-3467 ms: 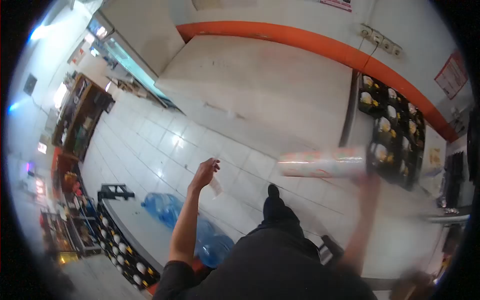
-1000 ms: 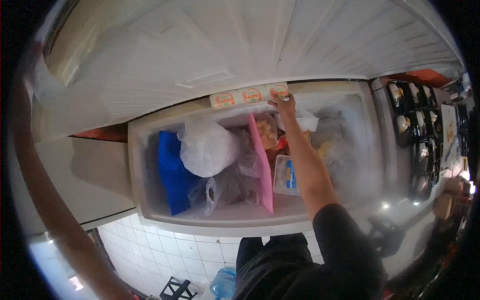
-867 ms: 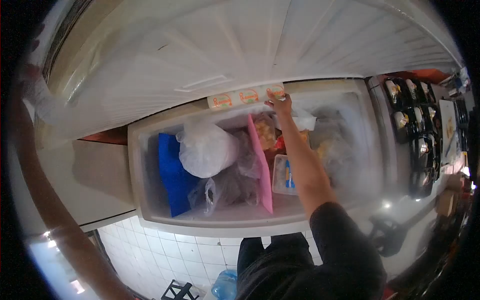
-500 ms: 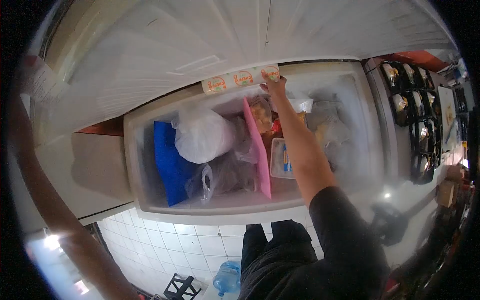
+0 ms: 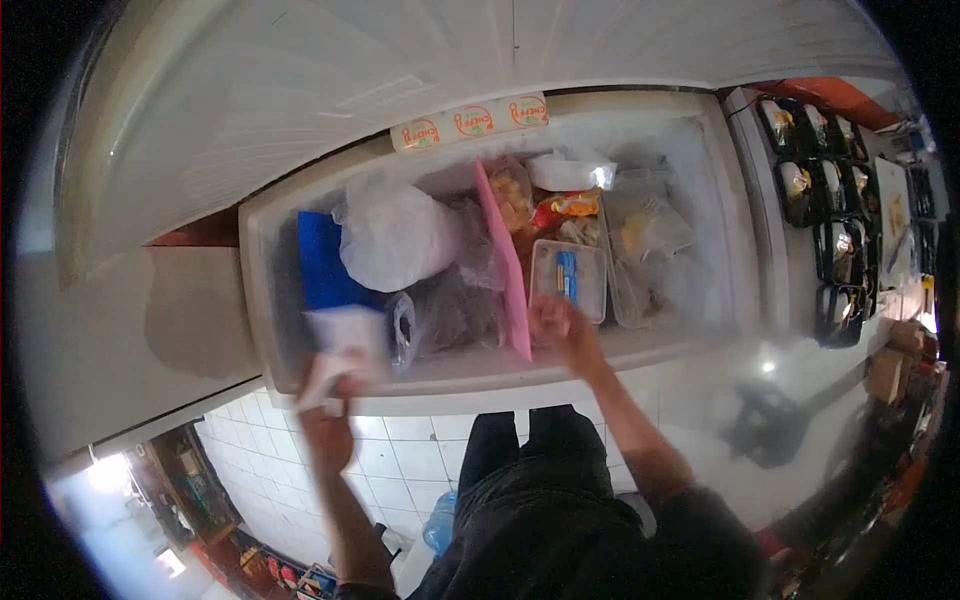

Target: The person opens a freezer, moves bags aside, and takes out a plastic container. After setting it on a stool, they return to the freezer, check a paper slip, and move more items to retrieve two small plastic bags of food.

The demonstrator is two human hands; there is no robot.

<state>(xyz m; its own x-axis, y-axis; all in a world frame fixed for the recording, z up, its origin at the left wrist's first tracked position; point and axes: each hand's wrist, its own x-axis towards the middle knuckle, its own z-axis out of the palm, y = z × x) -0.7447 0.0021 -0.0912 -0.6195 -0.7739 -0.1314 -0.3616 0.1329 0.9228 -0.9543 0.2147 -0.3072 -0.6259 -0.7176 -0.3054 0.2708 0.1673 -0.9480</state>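
Note:
My left hand [image 5: 330,400], blurred by motion, grips a white sheet of paper [image 5: 345,335] over the near left edge of an open chest freezer [image 5: 430,392]. Above the freezer's near side is my right hand [image 5: 565,328], close to the pink divider [image 5: 503,260] and a clear plastic container [image 5: 597,290] with a blue packet [image 5: 567,272] in it. Its fingers are smeared, so I cannot make out their pose. A roll of printed plastic film [image 5: 470,122] rests along the freezer's back rim, touched by neither hand.
Left of the pink divider are a blue panel [image 5: 322,260] and a full white plastic bag [image 5: 395,240]. Bagged food [image 5: 650,230] lies on the right. Beyond the freezer, several black food trays [image 5: 840,240] stand in rows. The raised lid [image 5: 600,45] is behind.
My right hand has let go of the film roll on the back rim and come back toward me. My left hand has swung from the far left to the freezer's front with the paper.

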